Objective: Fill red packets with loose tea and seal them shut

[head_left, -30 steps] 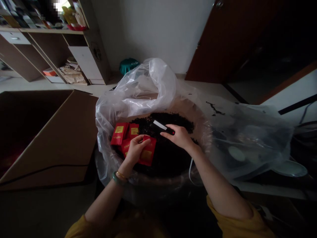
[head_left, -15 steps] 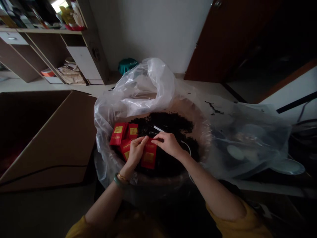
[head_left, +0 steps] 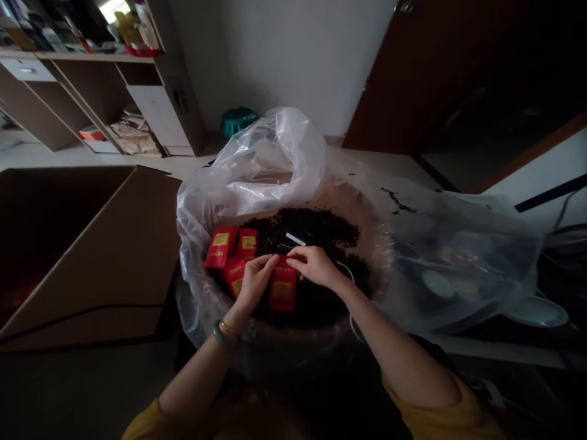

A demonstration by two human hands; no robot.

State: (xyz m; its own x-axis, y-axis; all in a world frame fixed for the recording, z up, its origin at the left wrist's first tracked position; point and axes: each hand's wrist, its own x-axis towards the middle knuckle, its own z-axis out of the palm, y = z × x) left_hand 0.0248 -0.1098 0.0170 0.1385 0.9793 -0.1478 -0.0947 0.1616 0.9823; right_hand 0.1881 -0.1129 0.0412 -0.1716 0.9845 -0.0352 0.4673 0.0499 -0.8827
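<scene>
A small red packet (head_left: 283,292) with a gold panel hangs upright between my hands. My left hand (head_left: 257,280) pinches its upper left corner, and my right hand (head_left: 317,266) pinches the upper right one. Just beyond my right fingers, a black handheld device (head_left: 296,239) with a white strip lies on dark loose leaves that look like tea (head_left: 316,221). Several more red packets (head_left: 221,247) rest on the leaves to the left, partly behind my left hand. All of this sits in a round container lined with clear plastic (head_left: 293,125).
To the left stands an open cardboard box (head_left: 110,263). A white cord (head_left: 352,305) runs over the container's near right rim. Plastic sheeting (head_left: 468,244) spreads to the right. Behind are a shelf unit (head_left: 160,116), a green bundle (head_left: 238,121) and a brown door (head_left: 389,91).
My right hand let go of the black device, leaving it on the leaves, and took the packet's top edge. Both hands then shifted slightly right with the packet.
</scene>
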